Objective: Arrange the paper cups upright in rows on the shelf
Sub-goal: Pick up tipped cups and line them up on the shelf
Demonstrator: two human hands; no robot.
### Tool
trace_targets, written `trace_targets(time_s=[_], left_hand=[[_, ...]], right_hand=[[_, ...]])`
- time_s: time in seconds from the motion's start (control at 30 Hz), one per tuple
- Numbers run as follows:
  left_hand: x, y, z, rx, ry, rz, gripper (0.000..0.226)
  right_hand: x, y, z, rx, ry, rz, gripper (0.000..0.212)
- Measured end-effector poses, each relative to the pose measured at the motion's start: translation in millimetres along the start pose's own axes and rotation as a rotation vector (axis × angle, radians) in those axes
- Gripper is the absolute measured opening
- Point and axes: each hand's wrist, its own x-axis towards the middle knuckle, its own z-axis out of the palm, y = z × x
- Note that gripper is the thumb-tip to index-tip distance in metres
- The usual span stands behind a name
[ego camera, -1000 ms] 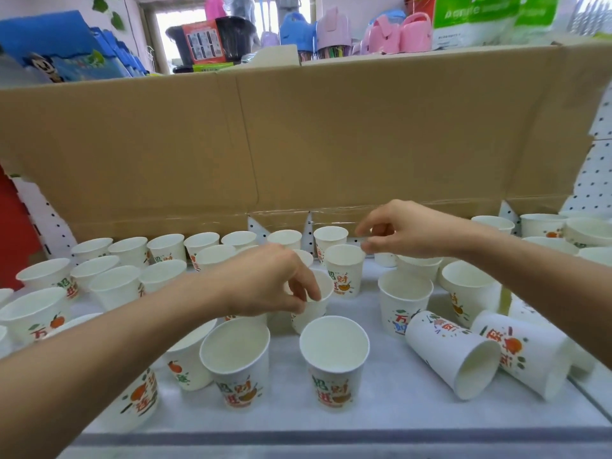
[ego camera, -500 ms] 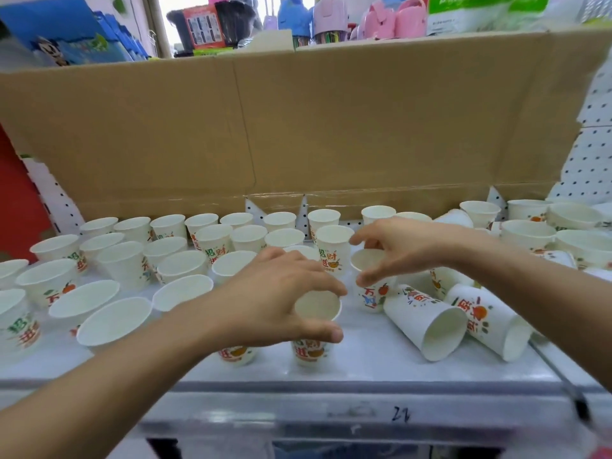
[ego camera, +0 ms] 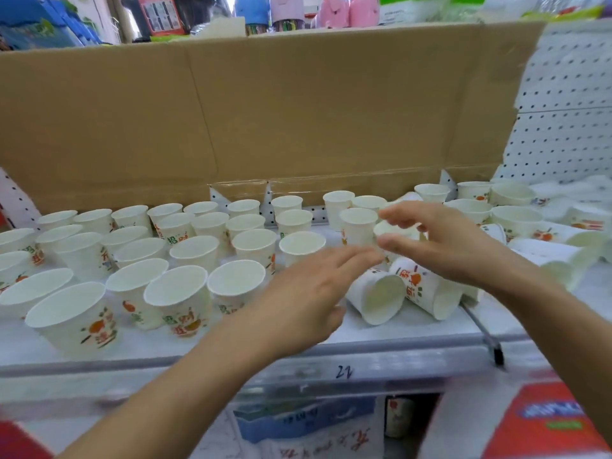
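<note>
We see white paper cups (ego camera: pixel 185 303) printed with red and green characters and orange fruit with green leaves. The shelf (ego camera: pixel 231 346) under them is pale grey-white, with a dark handwritten mark (ego camera: pixel 344 371) on its front edge. The cardboard (ego camera: pixel 298 111) behind is plain brown; the pegboard (ego camera: pixel 563 127) is white, dotted with dark holes. Below sits a red box (ego camera: pixel 546 425); above, pink containers (ego camera: pixel 344 11) and blue packs (ego camera: pixel 39 28).

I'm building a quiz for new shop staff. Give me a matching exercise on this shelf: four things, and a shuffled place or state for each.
1. left hand
2. cup just right of the left hand
3. cardboard
4. red box

a. below the shelf
b. lying on its side
c. fingers straight, holding nothing
d. standing along the back

Pairs: 1-c, 2-b, 3-d, 4-a
</note>
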Motion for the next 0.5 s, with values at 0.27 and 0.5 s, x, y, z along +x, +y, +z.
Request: trace_targets(time_s=[0.27,0.5], left_hand=[[42,2,34,0.097,-0.088,0.158,0.082],[46,-3,41,0.055,-0.025,0.086,0.075]], right_hand=[[-78,23,12,-0.163,0.145,0.141,0.083],[-80,31,25,-0.253,0.010,0.236,0.076]])
